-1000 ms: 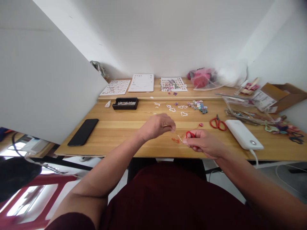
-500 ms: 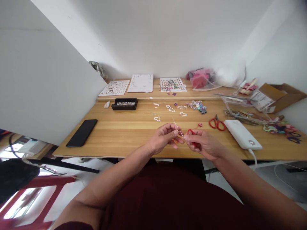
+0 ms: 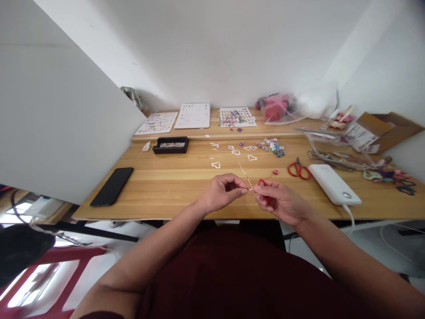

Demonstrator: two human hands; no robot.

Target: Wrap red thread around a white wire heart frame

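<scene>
Over the front part of the table my two hands are close together. My left hand (image 3: 226, 192) is closed in a pinch, with a short bit of fine thread showing at its fingertips. Facing it, my right hand (image 3: 280, 199) grips a thin pale wire (image 3: 246, 176) that slants up and away between the hands. A red looped item (image 3: 263, 182) is also in my right hand; the fingers hide most of it, so its kind is unclear. Just behind that hand lies a small pinkish-red spool (image 3: 275, 172) with a thread running toward the fingers.
Red-handled scissors (image 3: 299, 169) and a white power bank (image 3: 334, 184) lie to the right. White cut-out shapes (image 3: 216, 165) and coloured thread spools (image 3: 272, 146) are farther back. A black tray (image 3: 171, 145) and a phone (image 3: 112, 186) sit left; a cardboard box (image 3: 385, 130) stands far right.
My left hand has drawn slightly back to the left from my right hand, its fingers now closed in a tighter pinch. The view has shifted a little.
</scene>
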